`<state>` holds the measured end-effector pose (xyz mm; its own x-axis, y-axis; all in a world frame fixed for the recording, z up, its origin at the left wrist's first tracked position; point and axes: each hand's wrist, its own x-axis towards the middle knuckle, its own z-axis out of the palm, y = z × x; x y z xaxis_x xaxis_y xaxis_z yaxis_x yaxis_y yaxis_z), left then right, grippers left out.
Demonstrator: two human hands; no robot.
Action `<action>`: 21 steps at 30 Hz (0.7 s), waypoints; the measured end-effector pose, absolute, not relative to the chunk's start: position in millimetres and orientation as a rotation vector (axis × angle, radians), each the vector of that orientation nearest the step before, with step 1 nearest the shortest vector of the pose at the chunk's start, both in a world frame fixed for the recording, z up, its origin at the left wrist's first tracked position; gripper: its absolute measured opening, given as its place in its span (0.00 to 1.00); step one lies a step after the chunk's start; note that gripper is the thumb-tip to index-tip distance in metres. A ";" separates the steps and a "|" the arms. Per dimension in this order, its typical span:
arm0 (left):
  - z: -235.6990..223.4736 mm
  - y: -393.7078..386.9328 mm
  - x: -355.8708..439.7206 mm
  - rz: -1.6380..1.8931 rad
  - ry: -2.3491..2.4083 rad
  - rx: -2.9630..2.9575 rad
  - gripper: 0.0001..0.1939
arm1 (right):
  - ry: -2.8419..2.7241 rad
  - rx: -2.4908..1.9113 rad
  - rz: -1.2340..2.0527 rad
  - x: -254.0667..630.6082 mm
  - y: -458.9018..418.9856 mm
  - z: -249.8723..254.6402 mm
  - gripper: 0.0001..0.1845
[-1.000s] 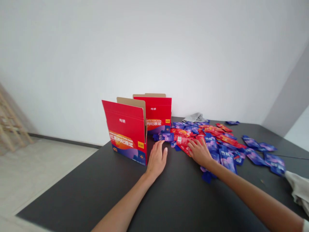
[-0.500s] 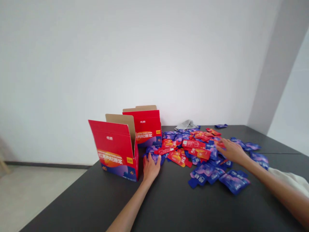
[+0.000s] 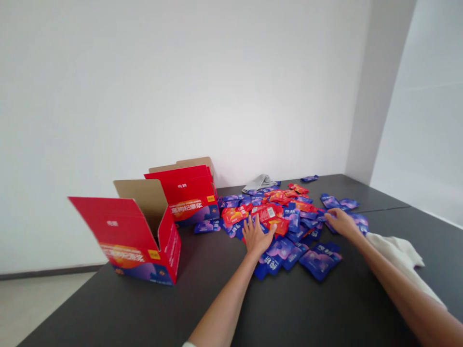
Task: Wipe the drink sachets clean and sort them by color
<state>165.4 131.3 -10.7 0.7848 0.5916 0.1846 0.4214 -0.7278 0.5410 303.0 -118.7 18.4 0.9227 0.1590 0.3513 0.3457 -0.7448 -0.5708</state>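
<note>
With both flat, unclenched hands, left (image 3: 257,236) and right (image 3: 340,222), on the packets (image 3: 289,217), sweeping them gently inward should keep any from sliding off the table (image 3: 325,308).

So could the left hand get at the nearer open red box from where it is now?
Probably yes. The left hand lies flat on the packets, and the nearer red box stands to its left with its top open. Only bare table lies between them, nothing blocking.
</note>
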 end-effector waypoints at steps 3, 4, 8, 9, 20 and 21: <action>-2.6 121.3 172.4 0.419 0.630 2.476 0.44 | -0.520 -2.405 -0.307 305.1 -95.6 20.1 0.14; 1.3 123.0 169.0 0.405 0.588 2.466 0.42 | -0.574 -2.397 -0.301 304.5 -87.2 23.2 0.13; 15.8 148.7 126.6 0.427 0.497 2.418 0.37 | -0.768 -2.380 -0.343 287.4 -51.0 42.3 0.14; 17.4 158.0 110.8 0.451 0.504 2.408 0.36 | -0.813 -2.383 -0.363 278.8 -40.4 47.2 0.15; -13.8 231.2 -5.1 0.995 0.661 2.417 0.16 | -1.834 -2.151 -0.203 155.8 139.9 30.3 0.26; -14.1 233.1 -6.1 1.051 0.671 2.437 0.15 | -1.878 -2.146 -0.179 152.8 149.1 23.9 0.25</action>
